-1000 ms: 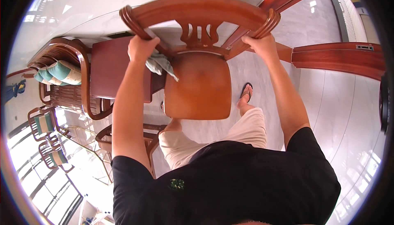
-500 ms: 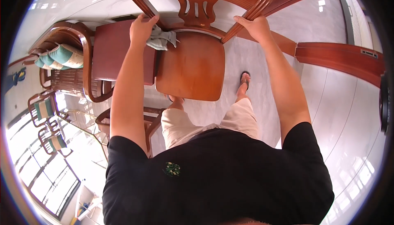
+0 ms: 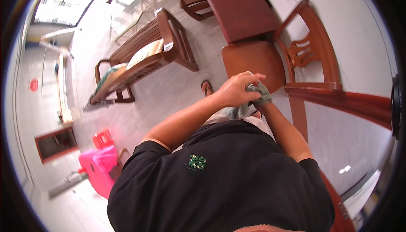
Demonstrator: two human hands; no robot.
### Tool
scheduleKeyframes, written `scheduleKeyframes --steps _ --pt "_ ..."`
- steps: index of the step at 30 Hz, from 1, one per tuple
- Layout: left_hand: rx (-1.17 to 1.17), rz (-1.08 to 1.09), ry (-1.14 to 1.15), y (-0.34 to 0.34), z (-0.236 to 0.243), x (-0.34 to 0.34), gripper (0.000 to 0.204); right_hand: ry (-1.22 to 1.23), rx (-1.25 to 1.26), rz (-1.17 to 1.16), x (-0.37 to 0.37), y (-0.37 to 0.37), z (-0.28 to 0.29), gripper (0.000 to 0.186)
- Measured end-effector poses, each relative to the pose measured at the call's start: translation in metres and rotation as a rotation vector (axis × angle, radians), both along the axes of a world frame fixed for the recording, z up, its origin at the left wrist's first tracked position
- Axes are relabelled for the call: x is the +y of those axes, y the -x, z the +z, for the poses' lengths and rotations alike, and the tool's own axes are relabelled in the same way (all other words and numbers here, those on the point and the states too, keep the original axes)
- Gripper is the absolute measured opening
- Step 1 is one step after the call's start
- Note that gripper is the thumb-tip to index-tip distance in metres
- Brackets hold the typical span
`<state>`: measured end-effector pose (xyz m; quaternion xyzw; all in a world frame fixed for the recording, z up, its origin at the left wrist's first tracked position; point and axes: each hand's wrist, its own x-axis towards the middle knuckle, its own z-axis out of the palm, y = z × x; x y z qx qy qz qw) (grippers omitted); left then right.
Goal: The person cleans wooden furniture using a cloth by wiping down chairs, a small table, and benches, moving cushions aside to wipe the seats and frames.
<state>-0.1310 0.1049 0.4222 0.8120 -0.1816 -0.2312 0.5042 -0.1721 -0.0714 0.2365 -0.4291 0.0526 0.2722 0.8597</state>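
My left hand [image 3: 237, 89] lies across the front of my body, its fingers bent over a grey-green cloth [image 3: 264, 95]. Part of the cloth hangs beneath that hand. Mostly covered by the cloth and the left hand, my right hand [image 3: 261, 105] is at the same cloth, and its fingers are hidden. Just beyond the hands stands a wooden chair [image 3: 253, 60] with an orange-brown seat and a slatted back; neither hand grips its frame.
A square dark red tabletop [image 3: 242, 11] adjoins the chair. Far left stands a wooden bench [image 3: 141, 58] with cushions. Pink bags [image 3: 99, 168] and a red stool [image 3: 102, 139] are at the lower left. A dark red wooden beam [image 3: 342, 104] runs along the right.
Both hands have left the chair's back and come together before my body. The cloth, earlier by my left hand at the chair, is now between them. The view has turned left.
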Motion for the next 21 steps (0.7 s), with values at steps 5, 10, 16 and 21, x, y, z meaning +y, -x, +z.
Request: scheduleKeyframes --steps 5,10,16,21 --pt "-0.025 0.121 0.112 0.048 0.022 0.094 0.058 0.041 0.081 0.290 0.057 -0.012 0.061 0.043" --pt "-0.147 0.365 0.162 0.081 0.034 0.206 0.058 0.465 -0.930 0.349 0.147 -0.037 0.101 0.045" --pt "-0.041 0.517 -0.617 0.116 0.037 0.339 0.060 0.061 0.067 0.398 0.254 -0.095 0.172 0.073" --pt "-0.334 0.672 -0.529 0.144 0.055 0.413 0.049 1.447 -0.968 0.873 0.328 -0.109 0.222 0.055"
